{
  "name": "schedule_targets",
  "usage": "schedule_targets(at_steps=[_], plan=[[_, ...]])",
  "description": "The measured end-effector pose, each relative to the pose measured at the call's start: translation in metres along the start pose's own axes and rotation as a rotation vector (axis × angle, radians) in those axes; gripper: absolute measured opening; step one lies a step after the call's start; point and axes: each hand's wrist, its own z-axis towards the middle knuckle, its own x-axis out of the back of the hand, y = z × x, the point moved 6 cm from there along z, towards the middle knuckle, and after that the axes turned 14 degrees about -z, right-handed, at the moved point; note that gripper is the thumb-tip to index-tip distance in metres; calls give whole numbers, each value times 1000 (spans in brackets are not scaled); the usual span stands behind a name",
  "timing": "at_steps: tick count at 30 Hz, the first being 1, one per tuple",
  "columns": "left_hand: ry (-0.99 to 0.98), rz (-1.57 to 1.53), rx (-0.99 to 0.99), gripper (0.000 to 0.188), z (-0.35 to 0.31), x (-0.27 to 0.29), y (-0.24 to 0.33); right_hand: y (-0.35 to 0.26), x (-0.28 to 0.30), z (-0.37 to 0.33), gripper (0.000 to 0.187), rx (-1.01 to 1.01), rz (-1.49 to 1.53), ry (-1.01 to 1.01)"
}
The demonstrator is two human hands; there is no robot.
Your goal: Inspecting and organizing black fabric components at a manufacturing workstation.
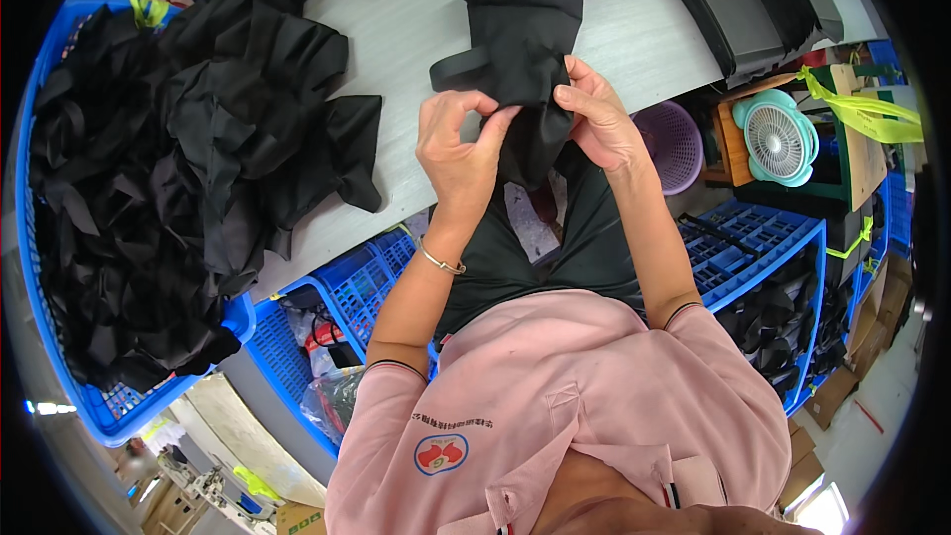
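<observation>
A black sewn fabric piece [520, 35] lies over the table's near edge, its wide folded end farther away and its lower part hanging toward my lap. A black strap loop [461, 69] sticks out from its left side. My left hand [461, 144] pinches the cloth between thumb and index finger near the middle of its lower part. Opposite it, my right hand [599, 119] grips the right edge of the same piece with thumb and fingers. The fingertips partly hide the cloth between them.
On the left, a blue basket [45, 337] overflows with black fabric pieces [248, 129] that spread onto the grey table [396, 35]. Black stacked material [743, 10] lies at the far right. Right of my legs stand a purple bin [671, 144], a small teal fan [778, 139] and a blue crate [738, 258].
</observation>
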Motion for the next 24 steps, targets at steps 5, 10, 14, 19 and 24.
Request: schedule_targets(at_steps=[5, 10, 14, 19, 24], plan=[[61, 27, -22, 18, 2, 23, -4, -16, 5, -7, 23, 118, -433, 151], [90, -62, 95, 15, 10, 42, -14, -52, 7, -34, 23, 500, -1291, 859], [-47, -59, 38, 19, 9, 30, -8, -39, 5, -27, 24, 350, -1031, 710], [-122, 233, -190, 22, 11, 16, 5, -31, -14, -37, 34, 353, -947, 585], [113, 129, -304, 21, 23, 35, 8, -30, -42, -50, 45, 427, -1251, 428]])
